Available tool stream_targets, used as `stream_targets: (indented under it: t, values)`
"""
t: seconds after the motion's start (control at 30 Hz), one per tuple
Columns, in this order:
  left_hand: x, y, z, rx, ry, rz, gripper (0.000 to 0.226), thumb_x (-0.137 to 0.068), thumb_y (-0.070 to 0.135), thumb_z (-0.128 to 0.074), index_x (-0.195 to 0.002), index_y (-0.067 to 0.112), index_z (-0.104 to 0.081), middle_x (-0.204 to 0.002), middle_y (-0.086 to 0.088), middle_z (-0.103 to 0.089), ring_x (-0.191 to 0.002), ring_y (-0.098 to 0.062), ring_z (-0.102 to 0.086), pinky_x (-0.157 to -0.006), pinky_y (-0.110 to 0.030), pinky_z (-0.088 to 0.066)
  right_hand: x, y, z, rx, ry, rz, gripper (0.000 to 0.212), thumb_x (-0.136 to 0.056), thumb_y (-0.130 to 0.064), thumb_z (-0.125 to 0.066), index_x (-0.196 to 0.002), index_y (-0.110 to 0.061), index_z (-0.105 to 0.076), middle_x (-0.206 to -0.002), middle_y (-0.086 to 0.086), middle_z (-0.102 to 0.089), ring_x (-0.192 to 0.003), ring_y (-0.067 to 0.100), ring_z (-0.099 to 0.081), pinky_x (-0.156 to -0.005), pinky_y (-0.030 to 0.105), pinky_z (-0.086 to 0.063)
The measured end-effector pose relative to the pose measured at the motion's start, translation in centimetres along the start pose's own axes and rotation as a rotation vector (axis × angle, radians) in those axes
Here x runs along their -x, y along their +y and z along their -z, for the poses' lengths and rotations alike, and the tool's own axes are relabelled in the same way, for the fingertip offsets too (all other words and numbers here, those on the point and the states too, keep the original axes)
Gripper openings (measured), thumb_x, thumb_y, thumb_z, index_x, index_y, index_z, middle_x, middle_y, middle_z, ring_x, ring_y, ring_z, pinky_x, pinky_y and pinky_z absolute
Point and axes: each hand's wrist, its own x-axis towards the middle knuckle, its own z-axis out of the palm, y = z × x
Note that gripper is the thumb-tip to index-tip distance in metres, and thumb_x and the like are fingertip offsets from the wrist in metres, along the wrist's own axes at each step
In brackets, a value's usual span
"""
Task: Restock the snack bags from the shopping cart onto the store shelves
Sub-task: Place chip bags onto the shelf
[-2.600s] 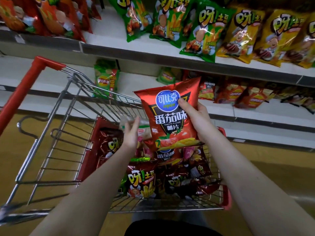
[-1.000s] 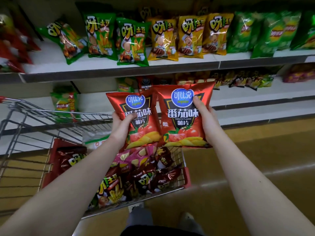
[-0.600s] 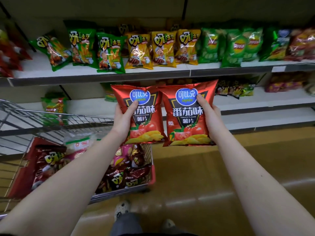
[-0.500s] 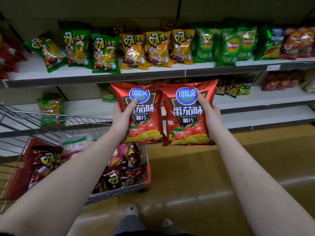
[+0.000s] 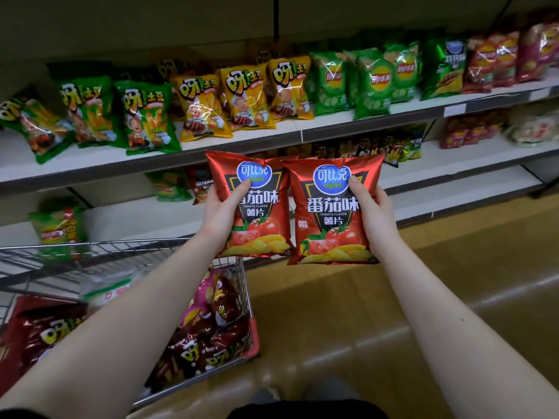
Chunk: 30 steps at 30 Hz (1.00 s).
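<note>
I hold two red tomato-flavour chip bags upright and side by side in front of the shelves. My left hand grips the left red bag by its left edge, thumb across the front. My right hand grips the right red bag by its right edge, its left edge overlapping the other bag. The shopping cart stands at the lower left, holding several dark red and pink snack bags.
The upper shelf carries green, yellow and red snack bags in a row. The lower shelf has a few bags at the back and bare white stretches. Brown floor lies to the right of the cart.
Since 2.6 s ago my left hand has taken a second red bag out of the cart. Both bags have risen, and my view has shifted right along the shelves, leaving the cart further left.
</note>
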Motion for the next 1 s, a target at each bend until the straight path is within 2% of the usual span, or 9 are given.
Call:
stream_targets:
  t: [0.07, 0.17, 0.23, 0.37, 0.53, 0.67, 0.8, 0.9, 1.0]
  values:
    - [-0.6, -0.2, -0.3, -0.014, 0.027, 0.012, 0.062, -0.083, 0.037, -0.071, -0.135, 0.018, -0.044, -0.112, -0.003, -0.068, -0.089, -0.013, -0.069, -0.070, -0.026, -0.055, -1.2, 0.1, 0.1, 0.041, -0.013, 0.009, 0.022, -0.085, -0.043, -0.065, -0.098, -0.029, -0.055, -0.098, 0.002, -0.072, -0.083, 0.013, -0.071, -0.065, 0.024, -0.056]
    - [-2.1, -0.9, -1.6, 0.001, 0.075, 0.041, 0.059, -0.084, 0.036, -0.070, -0.134, 0.017, -0.045, -0.112, -0.005, -0.069, -0.091, -0.016, -0.069, -0.071, -0.028, -0.055, -4.5, 0.6, 0.5, 0.106, -0.054, 0.025, 0.037, -0.083, -0.045, -0.067, -0.108, -0.023, -0.051, -0.106, 0.005, -0.070, -0.091, 0.018, -0.069, -0.081, 0.037, -0.057]
    - [-2.9, -1.7, -2.8, 0.004, 0.119, 0.058, 0.055, -0.085, 0.036, -0.069, -0.131, 0.017, -0.047, -0.110, -0.005, -0.069, -0.092, -0.017, -0.069, -0.073, -0.030, -0.055, -6.8, 1.1, 1.0, 0.114, -0.081, 0.009, 0.047, -0.082, -0.046, -0.068, -0.114, -0.020, -0.046, -0.107, 0.006, -0.068, -0.093, 0.018, -0.069, -0.085, 0.041, -0.057]
    - [-4.8, -3.5, -6.5, 0.006, 0.208, 0.078, 0.040, -0.085, 0.036, -0.069, -0.119, 0.020, -0.053, -0.105, -0.002, -0.071, -0.093, -0.020, -0.070, -0.082, -0.037, -0.056, -12.3, 2.6, 3.1, 0.152, -0.174, -0.017, 0.043, -0.082, -0.047, -0.067, -0.113, -0.024, -0.047, -0.108, 0.003, -0.067, -0.095, 0.018, -0.068, -0.087, 0.045, -0.055]
    - [-6.8, -5.7, -11.6, 0.021, 0.346, 0.138, 0.039, -0.086, 0.037, -0.067, -0.117, 0.019, -0.053, -0.103, 0.000, -0.068, -0.090, -0.015, -0.066, -0.080, -0.034, -0.052, -18.6, 3.6, 5.5, 0.222, -0.275, 0.007, 0.038, -0.083, -0.047, -0.066, -0.110, -0.026, -0.049, -0.104, -0.003, -0.068, -0.094, 0.014, -0.067, -0.087, 0.041, -0.055]
    - [-8.2, -7.7, -13.6, 0.056, 0.432, 0.150, 0.036, -0.090, 0.029, -0.064, -0.121, 0.017, -0.051, -0.101, 0.004, -0.066, -0.085, -0.005, -0.063, -0.066, -0.019, -0.052, -22.1, 5.1, 5.8, 0.239, -0.311, 0.023, 0.036, -0.083, -0.043, -0.068, -0.111, -0.025, -0.053, -0.103, -0.008, -0.067, -0.099, 0.014, -0.066, -0.086, 0.036, -0.054]
    - [-9.8, -9.8, -13.5, 0.086, 0.542, 0.198, 0.059, -0.077, 0.039, -0.077, -0.124, 0.017, -0.050, -0.114, -0.004, -0.067, -0.102, -0.023, -0.066, -0.092, -0.047, -0.052, -24.2, 7.8, 5.2, 0.249, -0.356, -0.025, 0.031, -0.082, -0.045, -0.068, -0.107, -0.031, -0.057, -0.104, -0.008, -0.069, -0.099, 0.013, -0.066, -0.089, 0.042, -0.054]
    - [-11.8, -11.0, -12.6, 0.016, 0.578, 0.222, 0.058, -0.083, 0.033, -0.073, -0.130, 0.014, -0.045, -0.121, -0.007, -0.062, -0.109, -0.026, -0.061, -0.094, -0.045, -0.050, -25.5, 9.7, 4.0, 0.254, -0.378, -0.043, 0.019, -0.083, -0.041, -0.068, -0.096, -0.034, -0.056, -0.100, -0.009, -0.069, -0.096, 0.010, -0.066, -0.087, 0.040, -0.055]
    - [-14.5, -11.8, -10.3, 0.007, 0.597, 0.215, 0.051, -0.087, 0.029, -0.069, -0.128, 0.014, -0.044, -0.118, -0.005, -0.061, -0.106, -0.023, -0.060, -0.091, -0.040, -0.049, -27.0, 11.4, 1.7, 0.278, -0.389, -0.021, 0.016, -0.084, -0.039, -0.067, -0.093, -0.037, -0.055, -0.098, -0.013, -0.068, -0.095, 0.008, -0.066, -0.084, 0.033, -0.054]
